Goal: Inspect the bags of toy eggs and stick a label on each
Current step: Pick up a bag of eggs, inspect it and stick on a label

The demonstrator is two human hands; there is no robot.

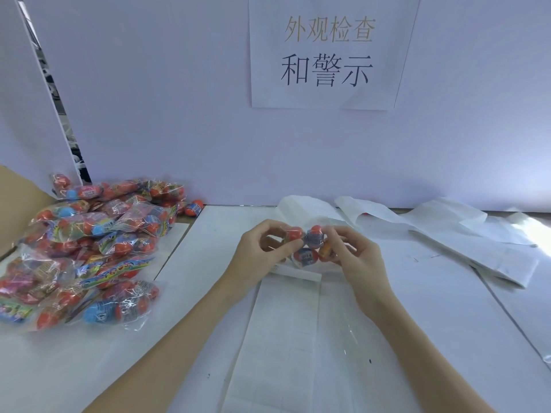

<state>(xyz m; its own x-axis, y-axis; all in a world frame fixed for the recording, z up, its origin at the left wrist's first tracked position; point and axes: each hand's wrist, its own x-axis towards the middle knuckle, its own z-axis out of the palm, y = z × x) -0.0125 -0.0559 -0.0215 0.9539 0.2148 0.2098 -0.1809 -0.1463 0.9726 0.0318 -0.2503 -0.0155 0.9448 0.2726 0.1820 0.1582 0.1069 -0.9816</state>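
A clear bag of red and blue toy eggs (307, 245) is held up over the middle of the white table (447, 323). My left hand (262, 251) grips its left side with curled fingers. My right hand (354, 254) pinches its right side. Under my hands lies a long white sheet of labels (280, 338), running toward me. A big heap of bagged toy eggs (89, 248) lies at the left of the table.
Several peeled white backing sheets (447, 231) lie crumpled at the back right. A loose egg (195, 207) sits by the back wall. A paper sign (328, 52) hangs on the white partition. Brown cardboard (18, 204) shows at the far left.
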